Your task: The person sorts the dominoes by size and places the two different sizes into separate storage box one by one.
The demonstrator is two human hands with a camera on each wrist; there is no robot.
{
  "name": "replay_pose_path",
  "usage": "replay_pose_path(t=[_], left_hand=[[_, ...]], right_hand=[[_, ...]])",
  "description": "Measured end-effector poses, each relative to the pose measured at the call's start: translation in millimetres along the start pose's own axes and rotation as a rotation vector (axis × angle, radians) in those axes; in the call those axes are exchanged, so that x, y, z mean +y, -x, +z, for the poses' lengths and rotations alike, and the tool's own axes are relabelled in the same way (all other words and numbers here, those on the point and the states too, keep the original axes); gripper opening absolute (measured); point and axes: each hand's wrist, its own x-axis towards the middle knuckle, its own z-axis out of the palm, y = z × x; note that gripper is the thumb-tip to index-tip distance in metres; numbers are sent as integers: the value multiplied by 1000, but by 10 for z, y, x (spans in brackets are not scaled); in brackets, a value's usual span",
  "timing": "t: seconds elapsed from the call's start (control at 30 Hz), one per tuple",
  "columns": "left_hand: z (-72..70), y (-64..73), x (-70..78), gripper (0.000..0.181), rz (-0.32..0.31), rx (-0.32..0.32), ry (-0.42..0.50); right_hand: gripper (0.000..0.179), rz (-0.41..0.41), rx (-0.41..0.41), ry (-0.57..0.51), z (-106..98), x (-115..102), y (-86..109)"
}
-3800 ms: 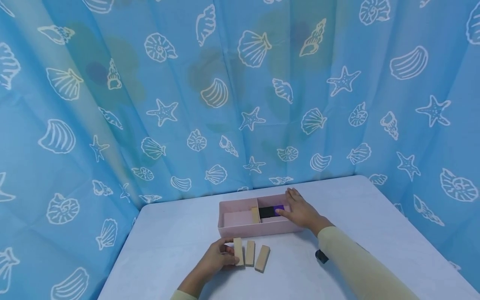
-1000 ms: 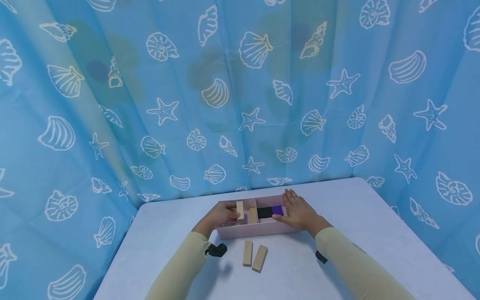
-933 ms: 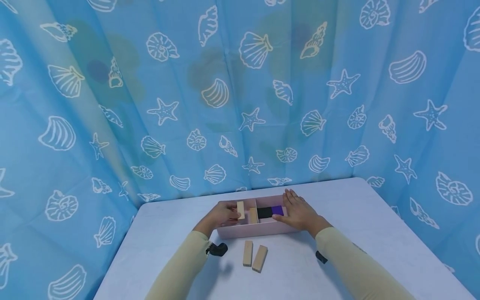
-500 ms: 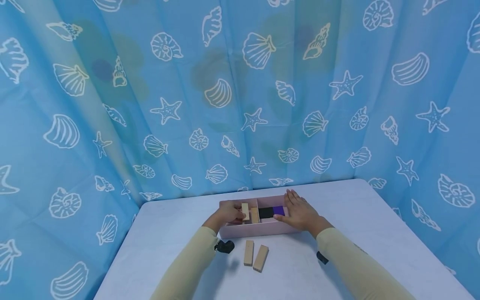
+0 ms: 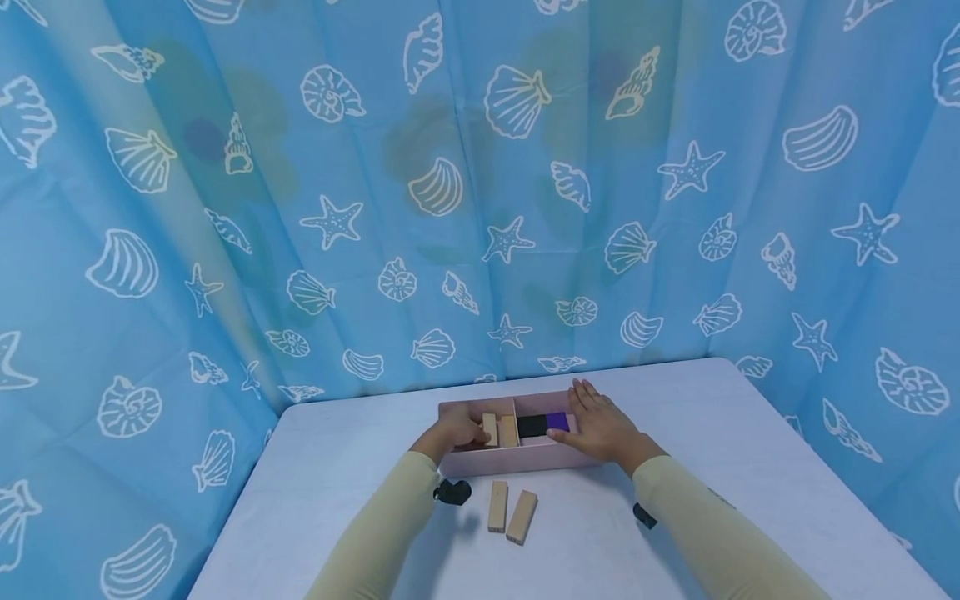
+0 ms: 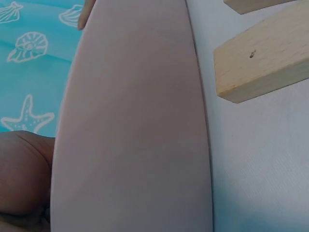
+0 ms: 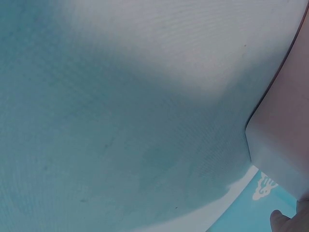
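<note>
A pink two-compartment box point(image 5: 517, 460) stands on the white table. My left hand point(image 5: 459, 429) reaches into its left compartment and pinches a pale wooden block point(image 5: 491, 428), thumb on the near side; the fingers behind are mostly hidden. Beside it, against the divider, is another wooden block point(image 5: 509, 432). In the right compartment are a black block point(image 5: 532, 426) and a purple block point(image 5: 557, 422). My right hand point(image 5: 600, 423) rests on the box's right end with straight fingers, its thumb reaching over the rim near the purple block.
Two more wooden blocks, one upright to the view point(image 5: 497, 506) and one slanted point(image 5: 522, 517), lie on the table point(image 5: 645, 567) in front of the box. A blue shell-print curtain point(image 5: 480, 208) hangs behind the table and at both sides.
My left hand picked up the leftmost block from the table, carried it into the left compartment, then moved it right and lowered it beside the block there. My right hand stays at the box's end.
</note>
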Motion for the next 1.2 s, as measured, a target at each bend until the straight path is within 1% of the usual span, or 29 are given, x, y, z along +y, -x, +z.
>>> replay_pose_path(t=[0.07,0.2,0.37,0.6,0.73,0.93,1.03,1.2], left_hand=[[11,-7,-10,12,-5,-2,-11],[30,-5,-14,12,-17,-3,-22],[53,-43,-33,12,-21,-3,-19],[75,-93,-46,7,-26,-23,-16],[89,-115,-41,4,-38,-22,-19],[117,-125,-31,8,-59,-10,-14],[130,-125,-17,9,-61,3,-16],[140,-122,10,11,-62,1,7]], right_hand=[[108,1,-2,-3,15,6,-5],[105,5,-6,-11,39,8,-12],[110,7,-8,-1,34,0,-8],[109,-6,-6,-2,25,4,1],[109,-6,-1,-14,20,1,5],[112,-6,-10,-7,13,-5,10],[113,-5,-13,-2,-4,-11,14],[114,4,-10,1,-34,-12,16]])
